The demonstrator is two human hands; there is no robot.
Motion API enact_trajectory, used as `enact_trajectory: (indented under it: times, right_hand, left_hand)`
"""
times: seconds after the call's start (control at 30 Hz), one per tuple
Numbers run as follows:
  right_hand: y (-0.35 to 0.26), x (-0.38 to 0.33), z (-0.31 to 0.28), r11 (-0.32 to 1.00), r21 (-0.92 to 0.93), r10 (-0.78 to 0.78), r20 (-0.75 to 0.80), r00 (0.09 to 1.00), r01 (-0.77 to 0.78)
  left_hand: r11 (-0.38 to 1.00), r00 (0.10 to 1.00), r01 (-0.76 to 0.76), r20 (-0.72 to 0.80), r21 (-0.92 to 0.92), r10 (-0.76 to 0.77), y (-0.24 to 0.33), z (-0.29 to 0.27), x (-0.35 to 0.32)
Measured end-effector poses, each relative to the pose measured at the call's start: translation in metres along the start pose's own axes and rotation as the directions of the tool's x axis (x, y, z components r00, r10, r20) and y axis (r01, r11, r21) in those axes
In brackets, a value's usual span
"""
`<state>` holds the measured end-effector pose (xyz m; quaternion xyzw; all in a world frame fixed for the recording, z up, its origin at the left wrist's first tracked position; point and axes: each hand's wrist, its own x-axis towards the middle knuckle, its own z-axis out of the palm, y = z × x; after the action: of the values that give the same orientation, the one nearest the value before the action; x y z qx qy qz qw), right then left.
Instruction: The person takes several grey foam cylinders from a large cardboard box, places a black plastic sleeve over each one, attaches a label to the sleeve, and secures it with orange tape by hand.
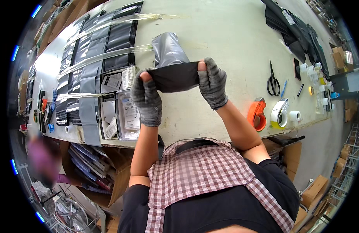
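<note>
A plastic mailing bag, black on its near part [175,77] and shiny grey farther off, stretches between my two hands above the table [226,46]. Its far end leans away over the tabletop and looks filled. At its left edge my left hand [146,97], in a grey glove with bare fingertips, is closed with the thumb on top. My right hand [212,83], gloved the same way, pinches the opposite edge. Fingers under the bag are hidden. Close by my left hand stand boxes of white printed labels [129,110].
Stacked dark mailing bags [98,46] lie left under clear tape strips. To the right are scissors [272,83], a blue pen [283,88], an orange tape dispenser [257,113], a white one [279,112] and tape rolls. Dark bags [292,35] lie far right. Another person [45,159] is at lower left.
</note>
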<state>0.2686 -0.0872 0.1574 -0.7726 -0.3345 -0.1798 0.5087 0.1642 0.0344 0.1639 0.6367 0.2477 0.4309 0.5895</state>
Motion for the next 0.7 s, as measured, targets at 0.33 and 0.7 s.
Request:
enact_trajectory:
  times: [0.33, 0.7]
  right_hand:
    - [0.111, -0.115, 0.071, 0.703, -0.615, 0.659, 0.375, 0.652, -0.358]
    - [0.093, -0.141, 0.055, 0.736, -0.595, 0.67, 0.571, 0.474, -0.322]
  left_hand:
    - [0.839, 0.937, 0.231, 0.119, 0.493, -0.328, -0.204, -0.01, -0.037]
    - [0.564, 0.857, -0.264, 0.458, 0.782, -0.234, -0.137, -0.003, -0.089]
